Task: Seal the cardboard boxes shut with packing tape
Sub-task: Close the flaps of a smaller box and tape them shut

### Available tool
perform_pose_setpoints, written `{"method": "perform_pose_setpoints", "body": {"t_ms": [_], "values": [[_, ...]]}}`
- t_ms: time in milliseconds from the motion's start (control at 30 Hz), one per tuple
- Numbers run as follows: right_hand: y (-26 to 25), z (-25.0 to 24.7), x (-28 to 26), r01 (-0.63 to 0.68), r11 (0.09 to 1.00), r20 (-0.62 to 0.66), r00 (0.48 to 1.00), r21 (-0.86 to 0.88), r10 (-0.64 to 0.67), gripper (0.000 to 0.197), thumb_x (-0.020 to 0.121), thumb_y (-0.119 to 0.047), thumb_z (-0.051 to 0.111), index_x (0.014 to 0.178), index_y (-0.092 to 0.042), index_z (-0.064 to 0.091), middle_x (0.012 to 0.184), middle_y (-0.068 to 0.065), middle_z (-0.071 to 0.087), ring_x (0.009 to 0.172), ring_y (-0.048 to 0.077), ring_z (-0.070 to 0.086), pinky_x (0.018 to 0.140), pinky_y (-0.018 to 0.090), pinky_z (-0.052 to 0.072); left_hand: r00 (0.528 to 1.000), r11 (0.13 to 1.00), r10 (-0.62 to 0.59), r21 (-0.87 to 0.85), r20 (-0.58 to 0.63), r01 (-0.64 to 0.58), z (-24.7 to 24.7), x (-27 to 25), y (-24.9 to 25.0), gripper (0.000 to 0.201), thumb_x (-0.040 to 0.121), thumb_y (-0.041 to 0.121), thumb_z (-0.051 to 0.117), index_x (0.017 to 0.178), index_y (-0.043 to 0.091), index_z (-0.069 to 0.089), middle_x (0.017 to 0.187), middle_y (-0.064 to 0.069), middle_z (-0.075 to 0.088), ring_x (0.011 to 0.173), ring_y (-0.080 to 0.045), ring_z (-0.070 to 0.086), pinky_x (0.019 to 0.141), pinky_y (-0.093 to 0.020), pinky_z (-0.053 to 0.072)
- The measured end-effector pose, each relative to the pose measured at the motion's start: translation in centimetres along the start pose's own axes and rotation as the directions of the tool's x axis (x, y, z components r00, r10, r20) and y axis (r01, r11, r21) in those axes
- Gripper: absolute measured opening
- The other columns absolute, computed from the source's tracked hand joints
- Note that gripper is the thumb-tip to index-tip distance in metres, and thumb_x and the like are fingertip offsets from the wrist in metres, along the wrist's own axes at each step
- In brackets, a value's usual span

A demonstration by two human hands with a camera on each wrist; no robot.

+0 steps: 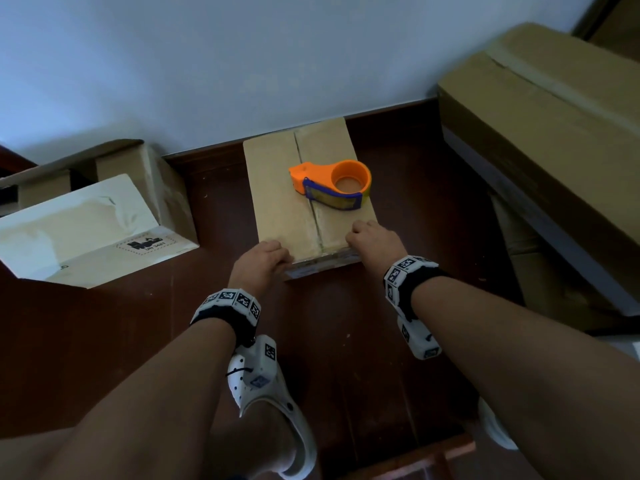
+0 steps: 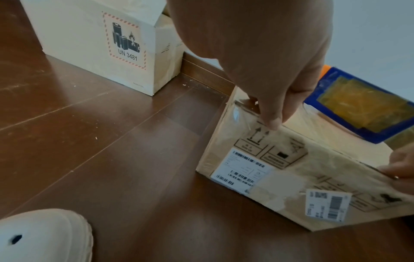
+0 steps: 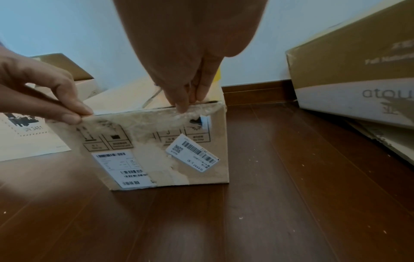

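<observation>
A brown cardboard box (image 1: 284,188) stands on the dark wooden floor with its top flaps down and a seam along the middle. An orange tape dispenser (image 1: 332,181) with a blue blade guard lies on top, across the seam. My left hand (image 1: 282,259) pinches the box's near top edge at the left corner, thumb on the front face (image 2: 280,177). My right hand (image 1: 353,235) grips the same edge near the right corner, its fingertips (image 3: 183,106) on crinkled clear tape there. The front face (image 3: 152,134) carries shipping labels. The dispenser (image 2: 363,106) shows behind my left hand (image 2: 264,113).
A white box (image 1: 90,230) with a UN 3481 label leans at the left, with an open brown box (image 1: 104,161) behind it. A large brown box (image 1: 554,133) fills the right side. The wall runs just behind. My white shoe (image 1: 270,403) is on the floor below my left arm.
</observation>
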State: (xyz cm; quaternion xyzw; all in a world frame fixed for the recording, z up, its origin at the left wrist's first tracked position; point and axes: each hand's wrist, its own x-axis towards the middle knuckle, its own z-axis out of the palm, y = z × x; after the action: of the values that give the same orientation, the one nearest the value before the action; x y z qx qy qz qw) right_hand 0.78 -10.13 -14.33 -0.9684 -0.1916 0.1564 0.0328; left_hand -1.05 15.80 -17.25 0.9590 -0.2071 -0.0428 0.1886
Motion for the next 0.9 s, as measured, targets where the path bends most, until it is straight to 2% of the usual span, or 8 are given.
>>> {"method": "perform_pose_setpoints", "body": {"t_ms": [167, 233, 300, 400, 600, 700, 800, 900], "values": [[1.0, -0.1, -0.1, 0.018, 0.996, 0.039, 0.999, 0.085, -0.021, 0.019, 0.093, -0.010, 0.052, 0.108, -0.013, 0.062, 0.115, 0.006, 0.046, 0.110, 0.025, 0.048, 0.074, 0.036, 0.047, 0.999, 0.997, -0.037, -0.060, 0.014, 0.037, 0.0, 0.4, -0.5, 0.014, 0.078, 0.015, 0.077, 0.089, 0.011, 0.069, 0.096, -0.003, 0.059, 0.089, -0.022, 0.055, 0.077, -0.035, 0.050], [1.0, -0.3, -0.1, 0.031, 0.997, 0.055, 0.998, 0.076, -0.035, 0.021, 0.094, -0.012, 0.052, 0.111, -0.013, 0.064, 0.118, 0.005, 0.046, 0.110, 0.025, 0.048, 0.077, 0.036, 0.047, 0.963, 0.942, -0.268, -0.219, -0.034, 0.254, 0.1, 0.1, -1.1, 0.022, 0.076, 0.015, 0.080, 0.090, 0.011, 0.064, 0.101, -0.003, 0.053, 0.089, -0.017, 0.051, 0.082, -0.028, 0.043], [0.7, -0.4, -0.1, 0.036, 0.998, 0.070, 0.997, 0.049, -0.039, 0.021, 0.094, -0.013, 0.052, 0.109, -0.011, 0.065, 0.119, 0.006, 0.045, 0.109, 0.026, 0.049, 0.074, 0.036, 0.045, 0.819, 0.708, -0.573, -0.477, 0.042, 0.520, 0.0, -0.7, -1.4, 0.025, 0.078, 0.019, 0.079, 0.091, 0.014, 0.059, 0.100, -0.003, 0.052, 0.087, -0.013, 0.052, 0.078, -0.021, 0.041], [0.1, -0.3, -0.1, -0.009, 0.999, 0.084, 0.996, 0.033, 0.006, 0.019, 0.093, -0.014, 0.053, 0.107, -0.010, 0.065, 0.118, 0.006, 0.043, 0.110, 0.026, 0.047, 0.068, 0.034, 0.039, 0.686, 0.400, -0.690, -0.670, 0.229, 0.626, 0.5, -1.4, -1.2, 0.023, 0.083, 0.021, 0.075, 0.095, 0.015, 0.056, 0.091, 0.003, 0.057, 0.084, -0.011, 0.053, 0.069, -0.018, 0.041], [0.1, -1.3, -0.8, -0.015, 0.998, 0.142, 0.990, 0.065, 0.005, 0.027, 0.095, -0.019, 0.049, 0.118, -0.017, 0.062, 0.125, 0.003, 0.044, 0.112, 0.025, 0.049, 0.073, 0.036, 0.042, 0.690, 0.409, -0.668, -0.638, 0.278, 0.653, 1.1, -0.8, -2.6, 0.028, 0.080, 0.017, 0.078, 0.088, 0.017, 0.051, 0.094, 0.000, 0.063, 0.081, -0.011, 0.058, 0.075, -0.021, 0.048], [0.6, -3.8, -0.1, 0.062, 0.988, -0.143, 0.989, 0.138, -0.042, 0.032, 0.093, -0.018, 0.050, 0.123, -0.019, 0.062, 0.119, 0.004, 0.056, 0.106, 0.028, 0.056, 0.079, 0.040, 0.048, 0.688, 0.225, -0.638, -0.771, 0.345, 0.595, 0.7, 0.4, -3.4, 0.035, 0.079, 0.013, 0.078, 0.103, 0.020, 0.053, 0.120, -0.010, 0.063, 0.105, -0.025, 0.063, 0.094, -0.045, 0.052], [1.0, -6.0, 2.2, 0.081, 0.992, -0.369, 0.928, 0.091, -0.042, 0.031, 0.087, -0.015, 0.058, 0.117, -0.010, 0.060, 0.112, 0.013, 0.054, 0.100, 0.034, 0.052, 0.078, 0.042, 0.044, 0.533, 0.059, -0.748, -0.759, 0.396, 0.648, 0.8, 0.9, -4.8, 0.048, 0.074, 0.050, 0.073, 0.110, 0.020, 0.059, 0.117, -0.011, 0.066, 0.102, -0.030, 0.066, 0.093, -0.051, 0.052], [0.9, -7.0, 4.4, 0.015, 0.989, -0.229, 0.973, 0.144, 0.019, 0.034, 0.091, -0.023, 0.057, 0.121, -0.008, 0.052, 0.121, 0.013, 0.049, 0.107, 0.032, 0.050, 0.085, 0.042, 0.042, 0.348, 0.052, -0.712, -0.449, 0.610, 0.892, 1.2, -0.3, -5.8, 0.083, 0.080, 0.074, 0.050, 0.113, 0.000, 0.060, 0.110, -0.018, 0.069, 0.097, -0.039, 0.068, 0.087, -0.048, 0.054]]}}
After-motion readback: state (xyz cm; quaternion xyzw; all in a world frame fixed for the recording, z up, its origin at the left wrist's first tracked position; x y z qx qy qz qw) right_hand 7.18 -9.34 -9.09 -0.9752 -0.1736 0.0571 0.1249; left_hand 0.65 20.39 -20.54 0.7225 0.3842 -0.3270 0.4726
